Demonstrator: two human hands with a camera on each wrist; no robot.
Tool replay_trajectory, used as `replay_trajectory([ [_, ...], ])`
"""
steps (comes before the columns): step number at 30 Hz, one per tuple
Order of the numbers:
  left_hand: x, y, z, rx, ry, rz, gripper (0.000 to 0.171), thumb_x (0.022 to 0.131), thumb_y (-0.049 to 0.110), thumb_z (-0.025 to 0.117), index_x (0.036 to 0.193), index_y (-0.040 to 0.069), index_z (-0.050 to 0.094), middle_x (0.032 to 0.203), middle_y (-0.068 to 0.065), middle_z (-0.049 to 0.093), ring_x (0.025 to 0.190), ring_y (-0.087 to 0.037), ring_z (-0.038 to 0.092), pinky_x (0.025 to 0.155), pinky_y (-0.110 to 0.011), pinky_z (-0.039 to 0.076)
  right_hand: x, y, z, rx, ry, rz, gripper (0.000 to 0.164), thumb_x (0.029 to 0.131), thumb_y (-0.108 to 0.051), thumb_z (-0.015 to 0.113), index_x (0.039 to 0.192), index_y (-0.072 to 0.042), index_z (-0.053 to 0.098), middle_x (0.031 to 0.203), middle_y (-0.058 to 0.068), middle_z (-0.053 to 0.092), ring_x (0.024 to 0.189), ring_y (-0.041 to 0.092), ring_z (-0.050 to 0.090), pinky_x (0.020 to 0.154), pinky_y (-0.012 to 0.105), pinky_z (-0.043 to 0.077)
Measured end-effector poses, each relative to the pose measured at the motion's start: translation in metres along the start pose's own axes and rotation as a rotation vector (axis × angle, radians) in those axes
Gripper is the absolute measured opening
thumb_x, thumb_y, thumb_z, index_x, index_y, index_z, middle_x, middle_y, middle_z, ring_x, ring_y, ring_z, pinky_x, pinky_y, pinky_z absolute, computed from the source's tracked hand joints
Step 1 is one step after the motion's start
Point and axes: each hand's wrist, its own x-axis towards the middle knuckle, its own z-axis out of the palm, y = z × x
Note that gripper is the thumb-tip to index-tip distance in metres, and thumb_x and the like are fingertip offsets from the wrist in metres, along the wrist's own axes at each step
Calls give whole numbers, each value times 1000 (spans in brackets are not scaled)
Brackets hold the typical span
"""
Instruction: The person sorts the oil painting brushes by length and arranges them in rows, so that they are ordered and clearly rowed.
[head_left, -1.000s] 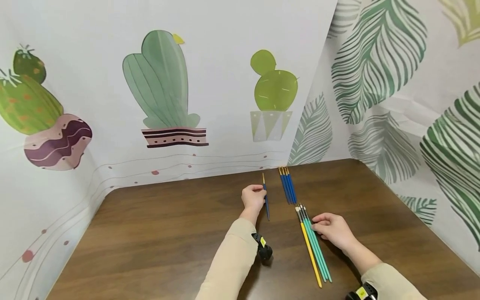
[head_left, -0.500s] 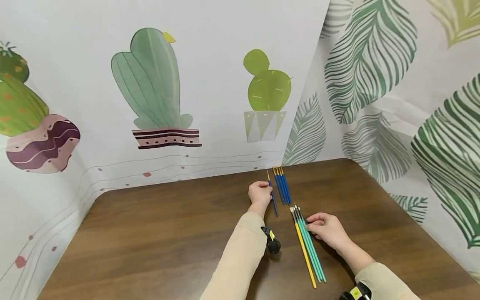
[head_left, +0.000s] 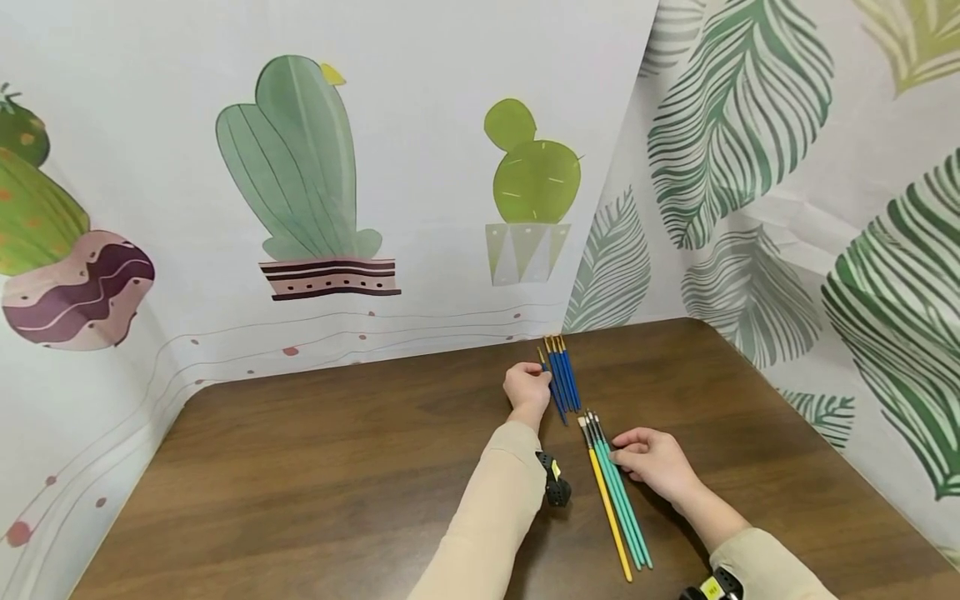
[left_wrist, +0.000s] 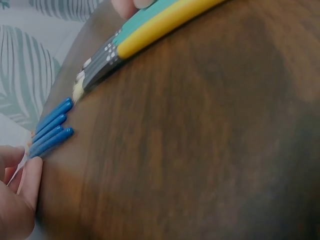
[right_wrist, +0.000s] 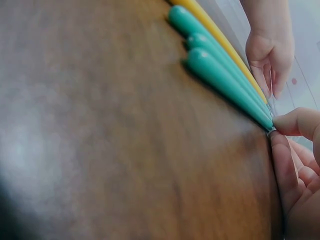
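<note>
Thumb and fingers of my left hand (head_left: pixel 527 387) pinch a slim blue paintbrush (head_left: pixel 559 407) in the head view, its bristles pointing toward the wall. Just right of it lies a row of several blue paintbrushes (head_left: pixel 567 375), and the held one slants close against their left side. Nearer to me, a yellow paintbrush (head_left: pixel 611 508) lies beside three green paintbrushes (head_left: pixel 628 510), bristles facing away. My right hand (head_left: pixel 656 462) has its thumb and index finger at the upper part of the outermost green paintbrush (right_wrist: pixel 225 85), gripping it in the right wrist view.
The brown wooden table (head_left: pixel 315 467) reaches back to a white wall cloth (head_left: pixel 427 167) printed with cacti and leaves. A black wrist camera (head_left: pixel 556 490) sits on the left sleeve, and another (head_left: pixel 712 587) on the right.
My left hand has moved right with the blue paintbrush, bringing it up to the blue row. My right hand stays at the green paintbrushes. The head view has turned slightly right.
</note>
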Motion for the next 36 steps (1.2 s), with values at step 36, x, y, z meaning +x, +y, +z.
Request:
replay_trajectory([
  [36,4,-43,-166,-133,-315,-83,29,88,13,61,111,-5,62,110,-20,65,99,-29,65,78,-36,57,-3,1,-11,56,-146,-68,36,86,-19,68,111,6,62,95,7,71,78,8,61,69,23,52],
])
